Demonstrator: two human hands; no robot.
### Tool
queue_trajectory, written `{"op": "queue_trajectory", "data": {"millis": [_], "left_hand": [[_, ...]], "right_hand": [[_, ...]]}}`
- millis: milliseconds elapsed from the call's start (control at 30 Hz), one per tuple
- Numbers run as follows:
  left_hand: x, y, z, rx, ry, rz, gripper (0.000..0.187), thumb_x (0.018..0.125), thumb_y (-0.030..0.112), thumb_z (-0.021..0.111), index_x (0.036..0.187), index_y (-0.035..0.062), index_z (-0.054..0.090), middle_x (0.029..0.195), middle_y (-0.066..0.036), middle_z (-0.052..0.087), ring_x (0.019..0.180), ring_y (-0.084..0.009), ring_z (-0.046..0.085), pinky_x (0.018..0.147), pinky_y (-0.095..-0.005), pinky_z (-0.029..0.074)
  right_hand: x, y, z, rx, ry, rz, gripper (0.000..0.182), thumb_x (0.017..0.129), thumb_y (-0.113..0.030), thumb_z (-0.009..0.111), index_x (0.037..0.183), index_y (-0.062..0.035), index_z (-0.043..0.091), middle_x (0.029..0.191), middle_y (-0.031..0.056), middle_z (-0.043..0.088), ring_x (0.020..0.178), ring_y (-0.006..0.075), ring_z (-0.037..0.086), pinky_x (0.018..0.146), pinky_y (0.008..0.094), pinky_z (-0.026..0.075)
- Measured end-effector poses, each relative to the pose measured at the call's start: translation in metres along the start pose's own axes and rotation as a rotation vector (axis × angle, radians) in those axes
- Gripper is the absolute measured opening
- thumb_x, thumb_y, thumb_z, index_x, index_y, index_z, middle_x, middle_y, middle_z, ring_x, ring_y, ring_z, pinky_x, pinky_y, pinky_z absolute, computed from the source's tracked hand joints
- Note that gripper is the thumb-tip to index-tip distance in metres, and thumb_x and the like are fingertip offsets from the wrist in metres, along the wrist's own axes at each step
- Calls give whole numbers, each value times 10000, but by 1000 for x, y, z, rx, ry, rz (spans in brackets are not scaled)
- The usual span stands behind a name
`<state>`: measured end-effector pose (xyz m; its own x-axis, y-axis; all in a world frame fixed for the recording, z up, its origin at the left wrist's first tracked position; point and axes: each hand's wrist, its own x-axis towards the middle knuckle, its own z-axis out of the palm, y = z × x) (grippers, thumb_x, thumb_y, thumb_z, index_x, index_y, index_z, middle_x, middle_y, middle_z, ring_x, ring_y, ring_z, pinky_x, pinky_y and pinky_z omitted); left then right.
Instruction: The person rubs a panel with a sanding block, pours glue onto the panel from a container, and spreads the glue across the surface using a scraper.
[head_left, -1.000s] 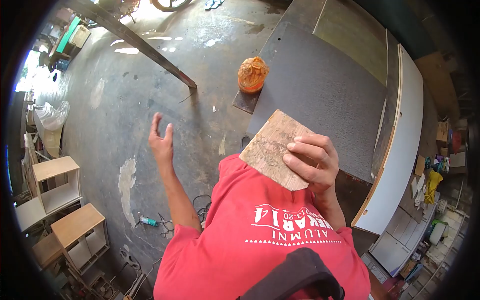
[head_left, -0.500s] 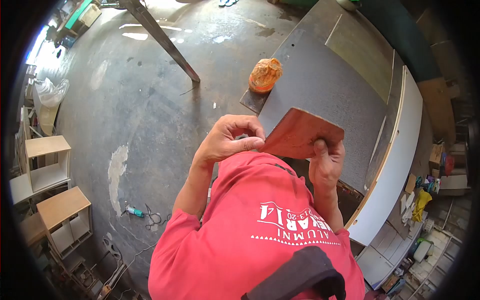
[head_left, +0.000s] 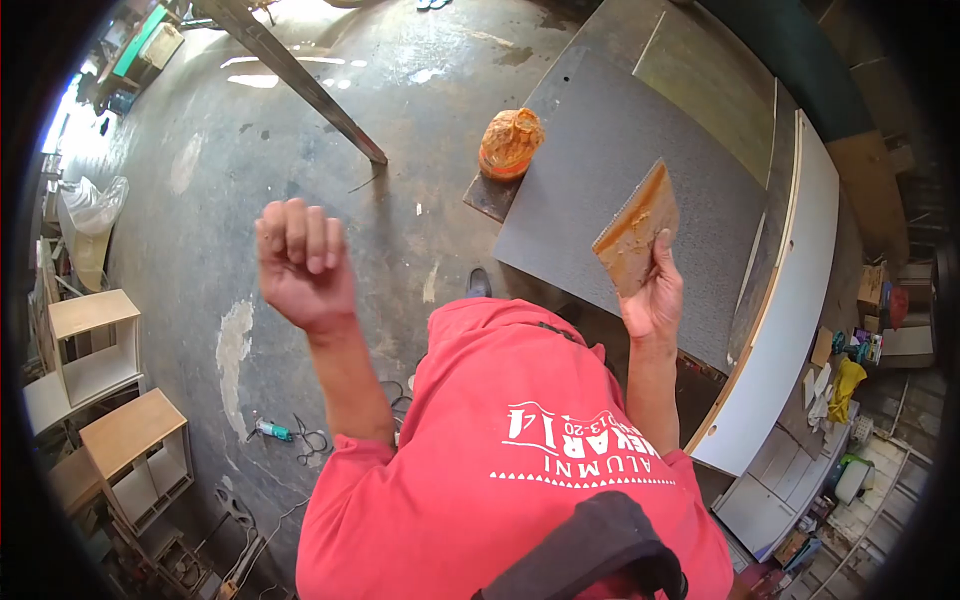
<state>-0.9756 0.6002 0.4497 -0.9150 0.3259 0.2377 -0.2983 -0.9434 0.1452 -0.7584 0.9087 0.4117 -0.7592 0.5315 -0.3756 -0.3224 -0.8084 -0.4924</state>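
My right hand (head_left: 655, 290) grips a flat, glue-smeared notched spreader (head_left: 640, 225) by its lower edge, the thumb on its near face. The toothed edge points up and to the left, above a grey laminate sheet (head_left: 610, 150). Out to the left, my left hand (head_left: 305, 265) is raised over the floor with its fingers curled into the palm. I see nothing in it. An orange-brown, glue-coated container (head_left: 510, 145) stands at the sheet's left edge.
A white panel (head_left: 790, 310) with a wooden edge lies right of the sheet. A metal post (head_left: 300, 90) rises from the floor ahead. Small wooden cabinets (head_left: 135, 430) stand at left, near a teal power tool (head_left: 272, 430) and its cord.
My left hand has left the spreader's edge, swung left and up, and curled. My right hand has raised and turned the spreader, so its glue-smeared face shows.
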Motion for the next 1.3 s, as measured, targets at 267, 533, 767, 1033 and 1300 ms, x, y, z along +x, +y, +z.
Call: {"op": "queue_trajectory", "data": {"millis": [267,533,767,1033,1300], "left_hand": [[-13,-14,-19,1482,289,-15,300,988,181,601,1194,-4,716,1150,-114,737,1093,-185,661,1057,-354,444],[-41,-90,12,915,-14,-803,158,935,161,704,1004,18,708,936,-19,690,909,-102,620,844,-271,491],[-41,-96,15,763,-91,-948,166,942,178,748,956,51,641,867,28,606,806,-69,574,778,-238,484],[-42,-95,22,487,-85,-762,196,1002,230,678,943,93,551,811,39,502,742,-94,495,691,-272,446],[-5,-16,-25,789,36,-99,144,1044,173,601,949,73,560,845,-20,560,809,-164,570,786,-308,453]], "right_hand": [[-15,9,25,-300,-147,-246,366,1048,-196,614,1387,-71,553,1352,55,652,1236,176,622,1062,369,507],[-20,23,38,-364,-195,-172,396,1058,-226,597,1419,-81,520,1363,53,644,1241,168,619,1062,364,508],[-23,25,35,-315,-193,-168,385,1047,-197,619,1396,-57,536,1363,67,644,1237,175,618,1075,357,487],[-17,16,6,-157,-72,-82,423,1040,-235,631,1415,-74,523,1376,53,633,1258,193,608,1084,402,494],[-21,-6,-7,-145,-33,-179,453,1041,-234,626,1438,-58,496,1381,53,627,1270,193,602,1080,390,497]]}}
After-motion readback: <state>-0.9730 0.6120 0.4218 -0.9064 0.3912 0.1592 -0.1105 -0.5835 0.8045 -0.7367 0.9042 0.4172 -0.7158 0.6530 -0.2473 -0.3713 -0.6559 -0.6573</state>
